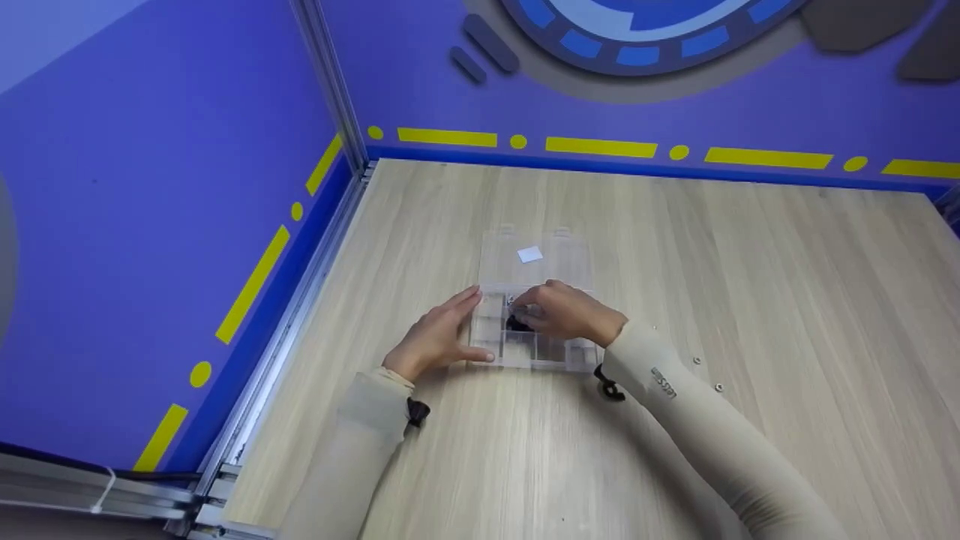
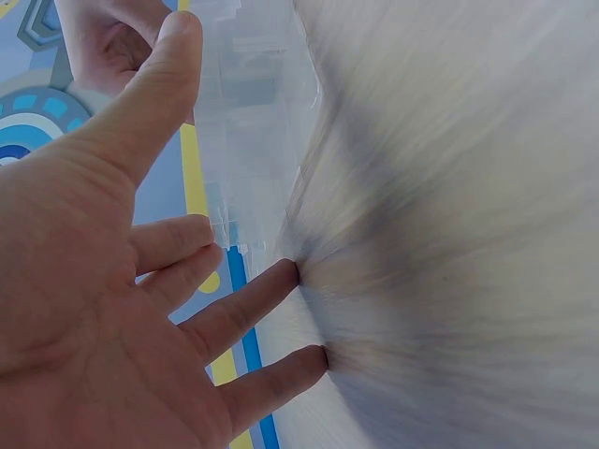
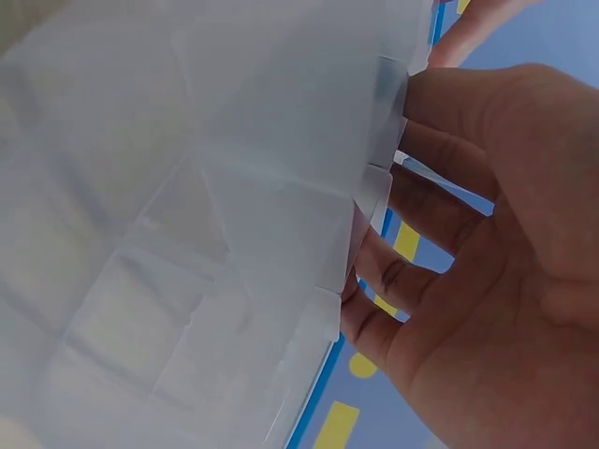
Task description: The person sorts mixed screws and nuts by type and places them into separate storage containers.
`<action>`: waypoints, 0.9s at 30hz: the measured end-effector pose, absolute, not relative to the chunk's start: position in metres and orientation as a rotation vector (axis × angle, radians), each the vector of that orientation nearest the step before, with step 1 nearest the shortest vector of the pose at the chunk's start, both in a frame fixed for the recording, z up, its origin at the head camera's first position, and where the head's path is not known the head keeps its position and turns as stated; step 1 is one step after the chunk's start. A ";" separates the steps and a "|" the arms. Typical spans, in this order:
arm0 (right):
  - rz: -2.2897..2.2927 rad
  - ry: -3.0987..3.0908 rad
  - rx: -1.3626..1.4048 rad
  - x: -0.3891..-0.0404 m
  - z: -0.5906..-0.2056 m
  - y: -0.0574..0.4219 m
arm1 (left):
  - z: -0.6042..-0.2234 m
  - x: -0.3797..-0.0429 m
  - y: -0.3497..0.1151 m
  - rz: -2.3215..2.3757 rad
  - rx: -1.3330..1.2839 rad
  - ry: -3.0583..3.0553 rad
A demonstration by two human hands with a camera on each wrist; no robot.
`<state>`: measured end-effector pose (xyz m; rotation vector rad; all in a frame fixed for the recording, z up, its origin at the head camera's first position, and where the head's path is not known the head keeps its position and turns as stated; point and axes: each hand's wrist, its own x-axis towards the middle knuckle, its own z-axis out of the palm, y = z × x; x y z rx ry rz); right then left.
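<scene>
A clear plastic compartment box (image 1: 519,351) lies on the wooden table with its lid (image 1: 566,266) laid back flat. Along the box's left side is my left hand (image 1: 435,336), fingers extended and thumb at the front edge. In the left wrist view its fingertips touch the tabletop and the box's side. My right hand (image 1: 568,310) reaches down into the inner compartments with bent fingers. Below those fingers shows a black patch (image 1: 517,323). The right wrist view has the compartment walls (image 3: 281,215) covering the fingertips, so I cannot tell whether they pinch anything.
A small white label (image 1: 529,254) is on the lid. To the right of the box lie small metal nuts, one nut (image 1: 697,361) close to another nut (image 1: 719,388), near the right forearm. Blue panels (image 1: 187,187) border the table at the left and back.
</scene>
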<state>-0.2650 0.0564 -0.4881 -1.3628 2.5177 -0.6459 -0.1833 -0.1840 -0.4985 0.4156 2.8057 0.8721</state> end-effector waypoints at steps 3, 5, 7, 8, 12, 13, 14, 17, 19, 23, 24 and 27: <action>-0.640 2.514 -1.368 -0.265 -0.488 0.057 | -0.498 -0.183 -0.184 0.871 0.416 2.807; -0.637 2.516 -1.367 -0.265 -0.488 0.057 | -0.498 -0.183 -0.184 0.865 0.416 2.808; -0.634 2.516 -1.360 -0.265 -0.488 0.057 | -0.498 -0.183 -0.184 0.867 0.419 2.805; -0.633 2.516 -1.359 -0.265 -0.488 0.057 | -0.498 -0.183 -0.184 0.868 0.419 2.805; -0.644 2.516 -1.377 -0.265 -0.489 0.057 | -0.499 -0.183 -0.184 0.883 0.421 2.804; -0.656 2.517 -1.379 -0.265 -0.489 0.058 | -0.499 -0.183 -0.184 0.880 0.420 2.803; -0.668 2.518 -1.377 -0.265 -0.489 0.059 | -0.500 -0.183 -0.183 0.880 0.421 2.803; -0.705 2.538 -1.398 -0.265 -0.486 0.064 | -0.500 -0.183 -0.183 0.870 0.417 2.798; -0.728 2.566 -1.390 -0.265 -0.483 0.069 | -0.500 -0.183 -0.183 0.866 0.416 2.798; -0.800 2.628 -1.405 -0.265 -0.478 0.084 | -0.501 -0.184 -0.184 0.855 0.404 2.796; -0.826 2.642 -1.409 -0.265 -0.477 0.089 | -0.501 -0.184 -0.183 0.859 0.404 2.795; -0.892 2.682 -1.429 -0.264 -0.475 0.106 | -0.500 -0.184 -0.184 0.864 0.409 2.789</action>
